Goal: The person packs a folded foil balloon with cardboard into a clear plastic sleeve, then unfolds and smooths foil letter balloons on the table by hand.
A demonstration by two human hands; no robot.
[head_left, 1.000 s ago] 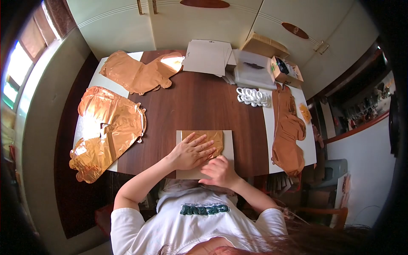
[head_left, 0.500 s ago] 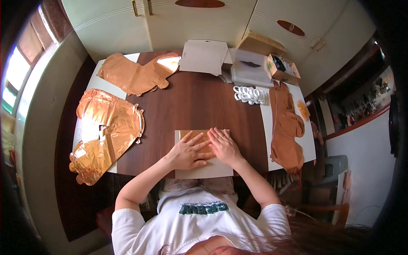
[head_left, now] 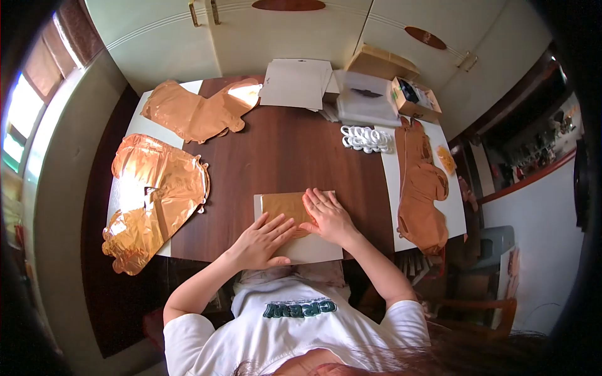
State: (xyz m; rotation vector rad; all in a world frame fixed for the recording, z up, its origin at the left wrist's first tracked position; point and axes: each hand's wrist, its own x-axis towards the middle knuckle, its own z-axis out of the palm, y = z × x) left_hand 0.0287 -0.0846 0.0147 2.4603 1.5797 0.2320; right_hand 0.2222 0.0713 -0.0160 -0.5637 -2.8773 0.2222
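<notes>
Lower centre of the frame: a folded sheet of copper-gold foil on a pale card, close to the near edge of a dark wood table. Left hand palm down over the foil's lower left, fingers slightly spread, thumb across the card near its bottom edge. Right hand laid over the foil's right side, fingers pointing up the frame, thumb towards the other hand. Both flat and just apart, with nothing gripped in either.

Apparently pressing and smoothing the foil. For a good finish, press with flat fingers rather than nails, given thin foil likely to crease. Best to anchor one side while stroking outward across the other, lightly and evenly, with folded edges squared to the card. Also wise to avoid hard pushes towards the bottom of the frame, with the table's edge so near.

At left, a shiny copper foil balloon, apparently uninflated; at upper left, a second balloon; at right, a duller brown balloon. Right of upper centre, a bundle of white loops; at top centre, a stack of pale cards.
</notes>
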